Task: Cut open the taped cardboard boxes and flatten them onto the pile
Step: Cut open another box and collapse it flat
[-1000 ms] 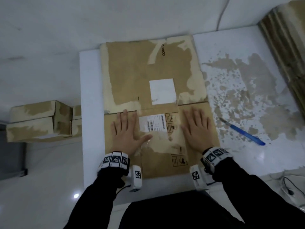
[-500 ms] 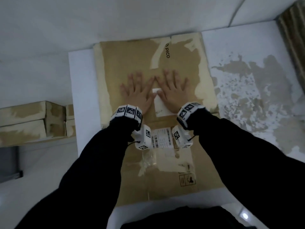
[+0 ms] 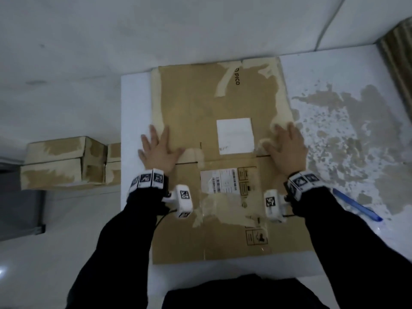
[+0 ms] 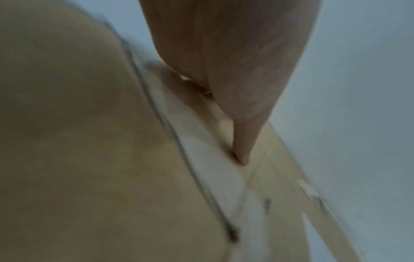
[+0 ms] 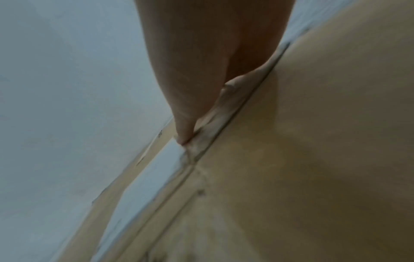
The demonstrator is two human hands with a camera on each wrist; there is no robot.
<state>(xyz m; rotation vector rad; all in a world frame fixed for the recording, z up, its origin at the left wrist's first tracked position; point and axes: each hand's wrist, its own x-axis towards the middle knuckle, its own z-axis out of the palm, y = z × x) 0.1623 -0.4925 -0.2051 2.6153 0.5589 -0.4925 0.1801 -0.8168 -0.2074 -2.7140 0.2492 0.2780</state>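
A flattened brown cardboard box [image 3: 191, 103] with torn tape, a white label and a shipping label lies on the white table [image 3: 136, 219]. My left hand [image 3: 157, 148] presses flat on its left edge, fingers spread. Palm down, my right hand [image 3: 287, 148] presses on the right edge. Both wrist views are blurred; in the left one my left hand [image 4: 228, 70] lies against the cardboard [image 4: 78, 141], and in the right one my right hand [image 5: 208, 62] lies on the cardboard [image 5: 313, 141]. A blue box cutter [image 3: 356, 205] lies on the table right of my right wrist.
Two taped cardboard boxes [image 3: 64, 161] are stacked on the floor left of the table, with another behind them. Stacked flattened cardboard [image 3: 399, 59] stands at the far right edge. The table's right part [image 3: 356, 134] is scuffed with brown patches.
Both hands slid from the middle of the far panel outward to the cardboard's left and right edges. A second ago they pressed on the near panel.
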